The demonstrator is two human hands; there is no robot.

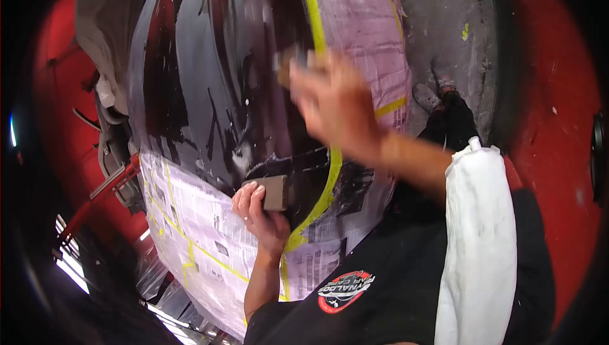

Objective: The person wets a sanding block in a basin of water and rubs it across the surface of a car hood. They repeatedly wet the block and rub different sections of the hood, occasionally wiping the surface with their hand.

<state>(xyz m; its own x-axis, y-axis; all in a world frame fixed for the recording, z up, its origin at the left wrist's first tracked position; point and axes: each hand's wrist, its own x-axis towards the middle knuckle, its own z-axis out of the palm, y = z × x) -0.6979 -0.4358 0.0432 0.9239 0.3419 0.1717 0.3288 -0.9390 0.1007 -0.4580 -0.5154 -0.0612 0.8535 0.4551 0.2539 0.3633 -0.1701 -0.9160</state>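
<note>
A wet, dark, glossy car panel [190,59] fills the middle, streaked with greyish liquid. My left hand [257,212] grips a grey-brown sanding block [275,194] low on the panel, near its masked edge. Higher up and to the right, my right hand [336,94] is smeared by motion above the panel. Its fingers are closed on a small brownish-grey piece [283,69], too blurred for me to name its kind. Yellow masking tape [327,189] curves along the panel's border, beneath my right forearm.
Printed masking paper [209,218] covers the surfaces around the panel. A white cloth [476,237] hangs over my right shoulder. Shoes [428,97] stand on grey ground at the right. Grey car parts [120,174] and a drab cover [108,15] lie at the left.
</note>
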